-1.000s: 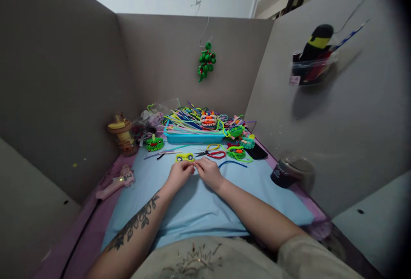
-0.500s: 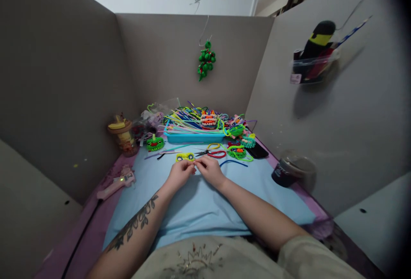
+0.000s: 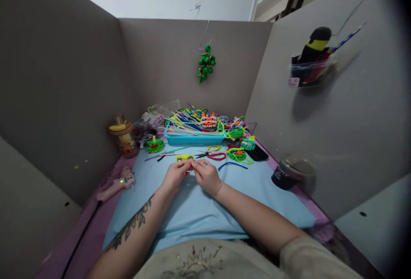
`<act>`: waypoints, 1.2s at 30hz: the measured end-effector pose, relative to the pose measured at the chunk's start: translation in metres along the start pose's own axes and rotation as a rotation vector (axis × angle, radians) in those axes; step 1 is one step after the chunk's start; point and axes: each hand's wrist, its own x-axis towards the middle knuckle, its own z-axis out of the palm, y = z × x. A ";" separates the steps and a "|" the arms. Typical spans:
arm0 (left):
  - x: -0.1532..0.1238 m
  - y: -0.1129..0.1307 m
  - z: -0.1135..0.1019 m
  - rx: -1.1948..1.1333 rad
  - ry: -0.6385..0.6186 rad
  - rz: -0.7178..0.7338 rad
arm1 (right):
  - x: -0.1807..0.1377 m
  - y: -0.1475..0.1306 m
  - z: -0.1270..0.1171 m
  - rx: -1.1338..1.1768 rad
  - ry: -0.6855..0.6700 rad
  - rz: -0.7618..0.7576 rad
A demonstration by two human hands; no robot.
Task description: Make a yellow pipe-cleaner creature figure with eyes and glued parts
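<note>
Yellow fuzzy piece [image 3: 185, 157] sits just past left hand [image 3: 176, 175] and right hand [image 3: 207, 176], both pinched narrow, on what I can't tell; it looks light, soft, bendable, best gripped by its ends; scissors [image 3: 207, 154] beside it, blue tray [image 3: 195, 141] beyond.

A bumpy green ornament flecked with red [image 3: 206, 62] hangs against the grey back panel [image 3: 167, 62]. On the grey right panel [image 3: 362, 120], a clear plastic holder [image 3: 302, 67] carries a rounded black-and-yellow object [image 3: 317, 44]. A clear tan-lidded tumbler [image 3: 124, 139] stands far left; a flat black phone [image 3: 260, 154] lies right, near a dark clear-topped cup [image 3: 284, 177].
</note>
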 end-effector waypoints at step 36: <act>-0.002 0.003 -0.007 0.732 -0.028 0.458 | 0.009 0.017 -0.004 0.728 -0.190 0.591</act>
